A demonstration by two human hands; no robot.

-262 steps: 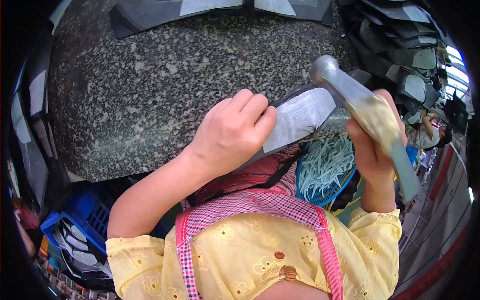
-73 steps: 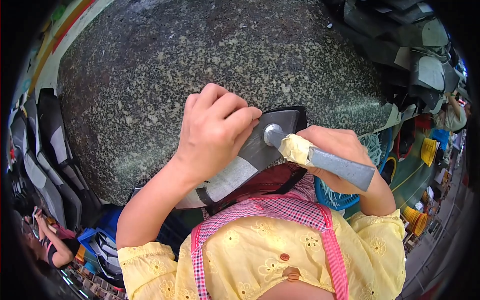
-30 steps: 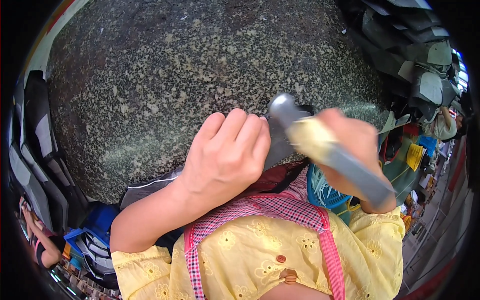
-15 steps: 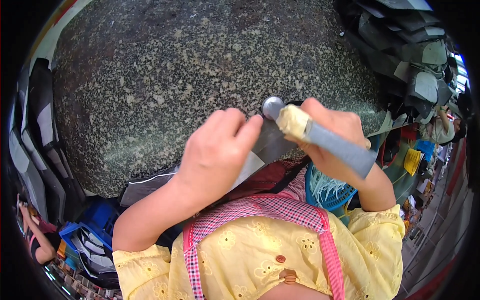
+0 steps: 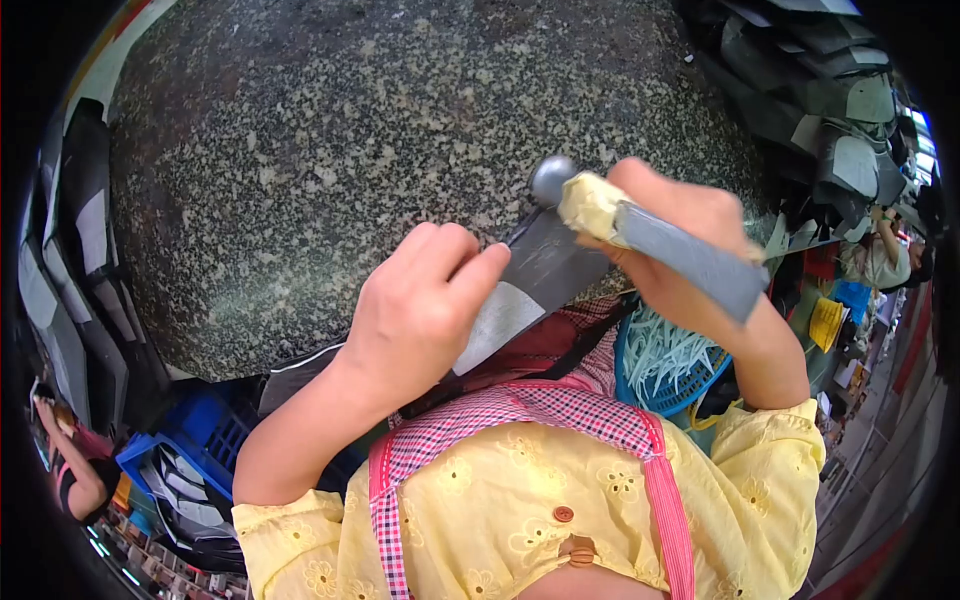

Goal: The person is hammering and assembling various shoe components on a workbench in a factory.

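Observation:
My right hand is wrapped round a hammer. The hammer has a round metal face, a broad flat grey tail and yellow wrapping at the middle of its head. Its handle is mostly hidden. Under the round face lies a dark flat piece with a pale patch, along the near edge of the speckled stone slab. My left hand pinches this dark piece, thumb and curled fingers together at its far edge.
Stacks of dark flat pieces lie at the left and far right. A blue basket of pale strips stands below the slab's near right edge; a blue crate is at lower left. Other people are at both sides.
The hammer and my right hand have moved slightly away from me and up off the dark piece. My left hand has shifted a little toward me, still on the piece.

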